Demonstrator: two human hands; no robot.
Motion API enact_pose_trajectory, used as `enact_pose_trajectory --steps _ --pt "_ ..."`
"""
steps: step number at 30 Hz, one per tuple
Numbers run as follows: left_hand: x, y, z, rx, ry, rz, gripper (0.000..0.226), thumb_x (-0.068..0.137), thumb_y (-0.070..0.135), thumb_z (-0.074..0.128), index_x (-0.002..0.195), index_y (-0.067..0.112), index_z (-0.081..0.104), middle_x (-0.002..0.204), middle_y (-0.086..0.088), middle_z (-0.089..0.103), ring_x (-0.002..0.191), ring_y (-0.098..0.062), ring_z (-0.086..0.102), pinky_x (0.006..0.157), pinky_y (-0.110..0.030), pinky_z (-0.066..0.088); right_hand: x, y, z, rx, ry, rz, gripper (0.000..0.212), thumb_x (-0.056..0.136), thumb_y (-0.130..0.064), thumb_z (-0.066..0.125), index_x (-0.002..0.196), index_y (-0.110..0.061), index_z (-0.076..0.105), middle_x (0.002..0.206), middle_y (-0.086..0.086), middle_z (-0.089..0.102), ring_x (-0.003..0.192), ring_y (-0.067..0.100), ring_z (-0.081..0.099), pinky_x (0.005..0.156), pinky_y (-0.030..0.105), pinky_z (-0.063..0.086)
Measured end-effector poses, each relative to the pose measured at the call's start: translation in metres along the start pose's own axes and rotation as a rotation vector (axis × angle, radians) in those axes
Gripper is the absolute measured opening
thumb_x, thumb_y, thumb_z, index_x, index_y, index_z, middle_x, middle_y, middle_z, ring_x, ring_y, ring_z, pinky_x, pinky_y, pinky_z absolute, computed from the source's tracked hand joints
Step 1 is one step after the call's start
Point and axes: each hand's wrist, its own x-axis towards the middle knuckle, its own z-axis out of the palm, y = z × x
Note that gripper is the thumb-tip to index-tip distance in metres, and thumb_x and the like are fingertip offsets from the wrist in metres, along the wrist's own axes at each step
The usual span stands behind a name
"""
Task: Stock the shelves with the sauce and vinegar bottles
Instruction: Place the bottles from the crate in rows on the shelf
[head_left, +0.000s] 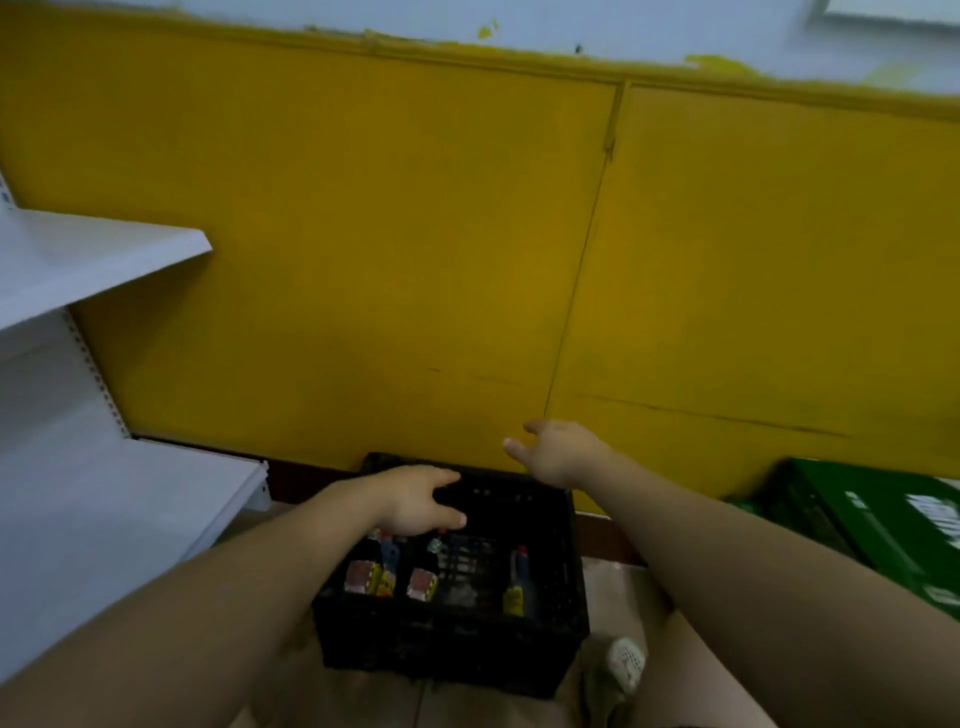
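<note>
The pale tiled floor (613, 587) occupies the lower centre of the frame. A black slatted plastic crate (447, 649) stands directly on it, its far side against the base of the wall. Four dark upright sauce bottles (423, 571) stand inside the black crate: three at the left, one at the right. A small white perforated object (627, 660) lies on the floor just beside the black crate's lower right corner; its identity cannot be determined. A green plastic crate (883, 525) sits at the right edge. Two white metal shelf boards, upper (93, 254) and lower (119, 499), occupy the left edge.
</note>
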Motion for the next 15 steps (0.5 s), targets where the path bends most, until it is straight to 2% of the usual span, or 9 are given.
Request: enact_pose_trajectory --steps 3,6,9,12,13,15 --pt "0.037 -0.008 0.022 -0.054 -0.085 -0.041 0.076 0.089 0.051 0.054 0.150 0.029 0.015 0.157 0.001 0.016 0.140 -0.022 0.025 0.109 -0.034 0.031 0.015 0.030 0.026 0.049 -0.077 0.062 0.073 0.094 -0.063 0.033 0.148 -0.013 0.028 0.150 0.011 0.037 0.132 0.033 0.039 0.103 0.040 0.038" --pt "0.069 -0.015 0.045 -0.119 -0.152 -0.095 0.074 0.090 0.047 0.055 0.150 0.026 0.015 0.156 0.001 0.020 0.138 -0.022 0.030 0.103 -0.031 0.035 0.031 0.051 0.055 0.104 -0.172 0.096 0.071 0.096 -0.061 0.033 0.148 -0.012 0.027 0.140 0.013 0.047 0.113 0.030 0.054 0.090 0.042 0.047" --pt "0.099 -0.030 0.069 -0.151 -0.211 -0.120 0.074 0.089 0.046 0.056 0.149 0.024 0.018 0.154 0.001 0.025 0.136 -0.022 0.033 0.104 -0.030 0.036 0.051 0.064 0.085 0.159 -0.247 0.121 0.072 0.096 -0.059 0.034 0.151 -0.013 0.021 0.138 0.012 0.048 0.099 0.024 0.056 0.080 0.039 0.046" --pt "0.131 -0.045 0.089 -0.146 -0.242 -0.134 0.078 0.088 0.049 0.056 0.150 0.024 0.016 0.154 -0.002 0.027 0.136 -0.022 0.034 0.108 -0.030 0.032 0.078 0.073 0.115 0.200 -0.281 0.129 0.070 0.097 -0.058 0.035 0.150 -0.013 0.024 0.146 0.010 0.041 0.120 0.028 0.050 0.089 0.037 0.044" --pt "0.139 -0.048 0.093 -0.147 -0.250 -0.137 0.077 0.088 0.050 0.055 0.150 0.024 0.017 0.153 -0.002 0.027 0.135 -0.022 0.034 0.106 -0.030 0.033 0.084 0.075 0.123 0.204 -0.290 0.131 0.069 0.097 -0.057 0.035 0.149 -0.013 0.025 0.145 0.010 0.042 0.121 0.028 0.050 0.090 0.037 0.044" --pt "0.165 -0.056 0.105 -0.161 -0.286 -0.151 0.077 0.087 0.054 0.054 0.149 0.027 0.017 0.154 -0.003 0.024 0.137 -0.025 0.031 0.106 -0.031 0.033 0.105 0.080 0.144 0.213 -0.322 0.136 0.067 0.097 -0.056 0.036 0.147 -0.012 0.030 0.137 0.012 0.050 0.110 0.028 0.055 0.084 0.036 0.046"
